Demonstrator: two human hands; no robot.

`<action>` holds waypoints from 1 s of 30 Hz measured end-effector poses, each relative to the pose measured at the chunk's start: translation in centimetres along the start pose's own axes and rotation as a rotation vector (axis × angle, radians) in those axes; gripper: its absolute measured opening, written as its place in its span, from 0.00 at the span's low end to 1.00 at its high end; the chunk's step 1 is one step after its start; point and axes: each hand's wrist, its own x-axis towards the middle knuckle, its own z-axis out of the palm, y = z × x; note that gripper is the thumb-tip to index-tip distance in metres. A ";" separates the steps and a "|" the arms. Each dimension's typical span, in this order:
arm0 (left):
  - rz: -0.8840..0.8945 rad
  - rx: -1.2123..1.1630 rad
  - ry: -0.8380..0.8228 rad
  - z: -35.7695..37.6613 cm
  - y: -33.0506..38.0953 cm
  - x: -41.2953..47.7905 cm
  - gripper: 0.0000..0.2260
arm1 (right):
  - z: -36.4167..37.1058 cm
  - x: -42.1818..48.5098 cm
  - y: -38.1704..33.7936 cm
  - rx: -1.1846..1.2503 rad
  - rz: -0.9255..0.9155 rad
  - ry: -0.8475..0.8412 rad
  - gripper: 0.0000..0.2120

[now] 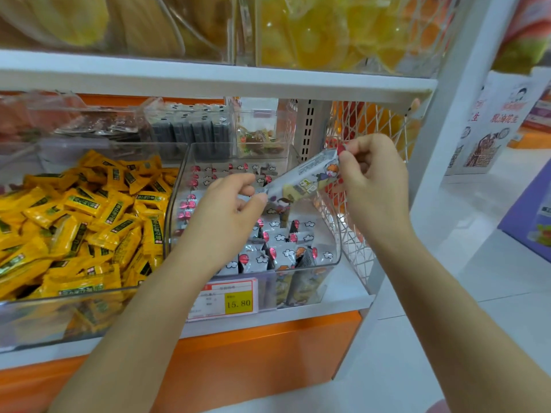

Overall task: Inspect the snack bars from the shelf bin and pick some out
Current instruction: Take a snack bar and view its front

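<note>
1 bar [301, 177] is up in the air, held by 2 hands over the right rear part of the bin [334, 257]. It is tilted, left end low and right end high, printed side toward the camera.

Left hand [235, 201]: thumb and forefinger pinch the bar's low left end, other fingers curled under, palm down. Forearm comes up from the bottom left and crosses the bin's front rim.

Right hand [372, 174]: fingertips pinch the red high end, knuckles up, wrist bent. Forearm comes in from the bottom right, outside the bin and in front of the mesh [357, 234].

The bin is clear plastic and sits at the right end of the shelf [346, 293], at its front edge. More bars [286, 251] lie inside, stacked loosely toward the front right corner. A tag [226, 299] on the bin's front wall reads 15.80.

Yellow packs [89, 216] fill the next bin to the left, touching the shared wall.
</note>
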 end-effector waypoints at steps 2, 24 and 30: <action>-0.019 -0.051 -0.022 0.0 0.1 -0.1 0.16 | 0.0 -0.5 -0.3 0.117 0.114 -0.033 0.10; -0.389 -0.780 -0.047 -2.0 0.7 -0.6 0.13 | -1.4 -1.3 0.1 0.807 0.572 -0.416 0.04; -0.334 -0.740 -0.076 -1.6 0.7 -0.6 0.10 | -1.0 -1.6 -0.1 0.616 0.498 -0.364 0.09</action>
